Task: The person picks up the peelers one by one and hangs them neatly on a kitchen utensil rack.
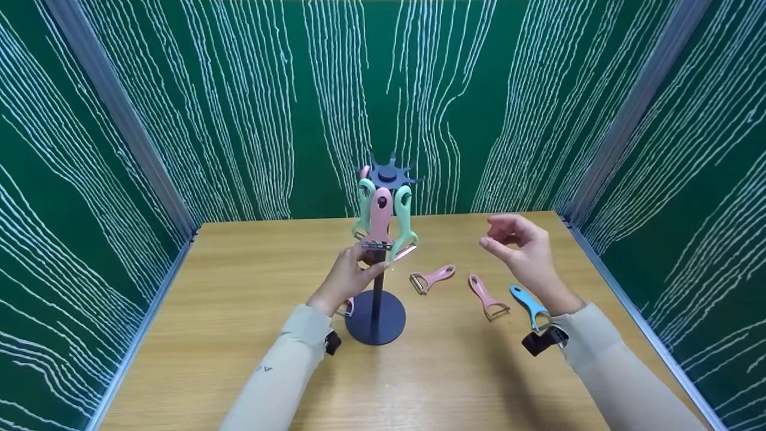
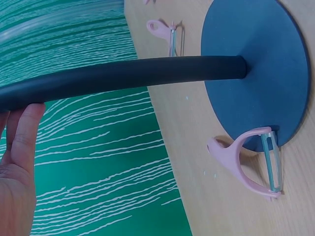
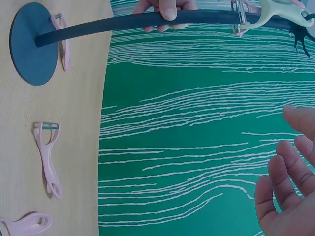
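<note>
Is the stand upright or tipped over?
Upright. In the head view, the stand has its round base flat on the table and its pole rising straight up; the left hand holds the pole.

A dark stand [image 1: 377,293] rises upright at the head view's centre from a round base [image 1: 389,329]. From its spoked top hang a front pink peeler [image 1: 380,214] and, flanking it, two mint-green peelers [image 1: 404,215], blades lowermost. Right of centre lie two loose pink peelers [image 1: 440,273] and a blue peeler [image 1: 525,300]; another pink peeler [image 2: 228,160] lies at the base's left edge.
</note>
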Demonstrator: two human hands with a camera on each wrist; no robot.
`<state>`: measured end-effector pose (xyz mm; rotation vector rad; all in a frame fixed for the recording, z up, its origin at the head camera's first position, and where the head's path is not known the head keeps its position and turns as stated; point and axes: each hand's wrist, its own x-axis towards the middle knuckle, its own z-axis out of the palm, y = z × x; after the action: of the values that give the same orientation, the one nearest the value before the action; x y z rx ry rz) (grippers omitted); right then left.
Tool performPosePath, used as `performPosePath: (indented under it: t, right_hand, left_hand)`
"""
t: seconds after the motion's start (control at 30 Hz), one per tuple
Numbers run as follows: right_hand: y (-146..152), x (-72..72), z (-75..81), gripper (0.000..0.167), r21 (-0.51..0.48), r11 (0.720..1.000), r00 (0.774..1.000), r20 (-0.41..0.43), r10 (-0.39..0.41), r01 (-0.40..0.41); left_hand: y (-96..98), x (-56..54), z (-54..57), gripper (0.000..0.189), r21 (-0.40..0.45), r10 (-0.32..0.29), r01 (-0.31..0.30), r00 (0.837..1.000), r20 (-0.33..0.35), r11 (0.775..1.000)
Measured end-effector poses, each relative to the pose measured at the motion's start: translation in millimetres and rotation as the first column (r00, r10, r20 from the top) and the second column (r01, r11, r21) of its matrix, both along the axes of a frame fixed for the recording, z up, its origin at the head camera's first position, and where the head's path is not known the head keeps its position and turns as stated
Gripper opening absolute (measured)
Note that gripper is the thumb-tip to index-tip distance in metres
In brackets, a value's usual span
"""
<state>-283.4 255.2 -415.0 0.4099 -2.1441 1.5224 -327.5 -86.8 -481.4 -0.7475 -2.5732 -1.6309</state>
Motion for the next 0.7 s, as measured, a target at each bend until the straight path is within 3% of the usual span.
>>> performPosePath:
  t: [0.7]
  right_hand:
    - [39.7,1.8,-19.0,0.035,0.129,0.987,0.989,0.101,-0.107,0.094]
  left_hand:
    - [1.0,-0.4,0.9,0.043,-0.007,0.014,-0.014,1.0,0.017,1.0]
